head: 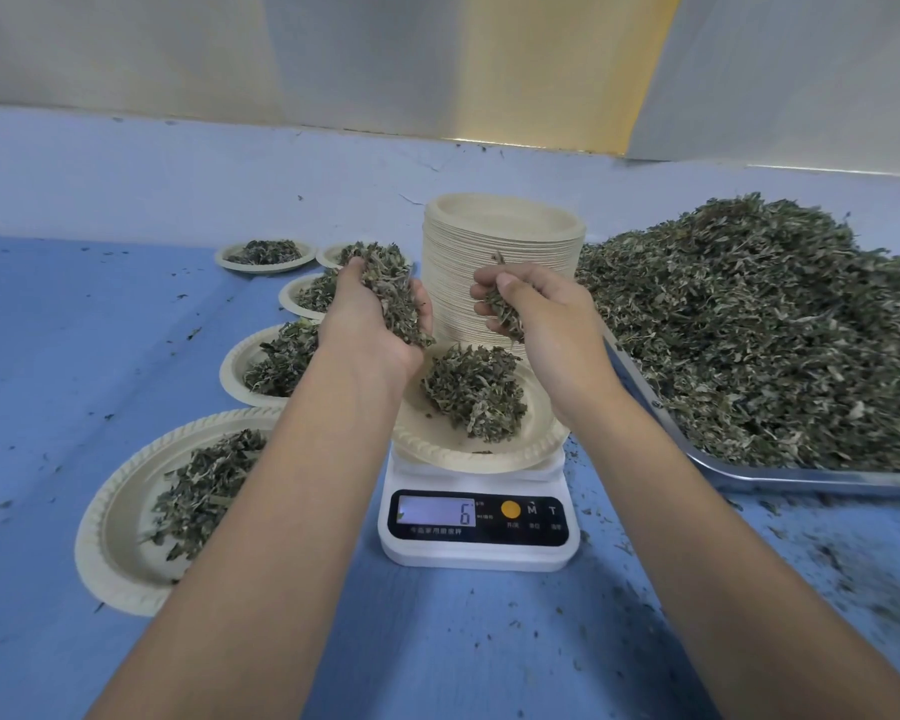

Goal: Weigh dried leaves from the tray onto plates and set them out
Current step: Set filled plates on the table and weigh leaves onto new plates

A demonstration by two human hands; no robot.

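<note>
Head view has both your hands raised over the scale (476,527). Your left hand (372,309) is cupped, fingers curled round a handful (393,288) of dried leaves that spills past your palm. Your right hand (536,324) has its fingers bent in, pinching a small tuft (505,311) of leaves between thumb and fingertips. Both hands sit just above the plate (437,449) that rests on the scale, and a loose pile (473,392) of leaves lies in that plate, toward its far side. The display reads 6.

Behind the scale stands a tall stack (499,252) of bare plates. To your right the metal tray (749,475) carries a big heap (749,330) of leaves, its near corner just beside the scale. To your left five filled plates (125,537) run in a line away from you across the blue cloth (73,356), your left forearm crossing the nearest ones. Leaf crumbs are scattered over the cloth, thickest near the tray.
</note>
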